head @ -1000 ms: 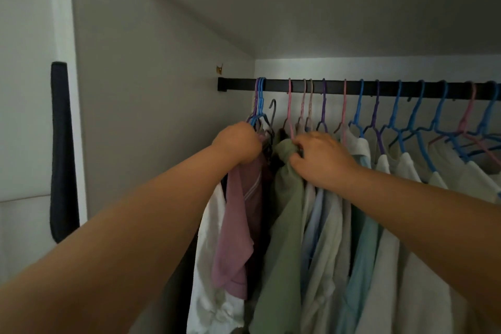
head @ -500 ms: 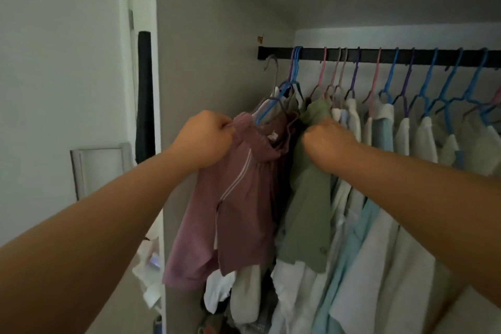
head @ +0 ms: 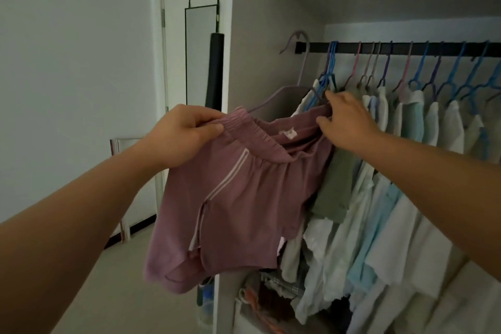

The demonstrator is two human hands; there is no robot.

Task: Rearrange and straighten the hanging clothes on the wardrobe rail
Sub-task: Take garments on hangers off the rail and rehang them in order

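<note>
Head view: your left hand [head: 180, 134] pinches the gathered waistband of the pink shorts [head: 230, 198] between thumb and fingers, and your right hand [head: 345, 122] holds the other end of the same waistband, its fingers curled over the cloth, just beside the first blue hangers [head: 325, 81]. The shorts are stretched between your two hands, in front of the left end of the black rail [head: 401, 47] and outside the wardrobe opening. A grey hanger [head: 292, 89] is behind them, tilted; whether its hook is on the rail I cannot tell. The other clothes, a green top [head: 334, 187] and many pale shirts [head: 406, 211], hang close together to the right.

I judge that the shorts are light, soft and not fragile. The legs fall loosely, so they will fold and slide if you hold the thin fabric. The elastic waistband is the thickest part; take hold there, at both sides, and keep it stretched flat.
</note>
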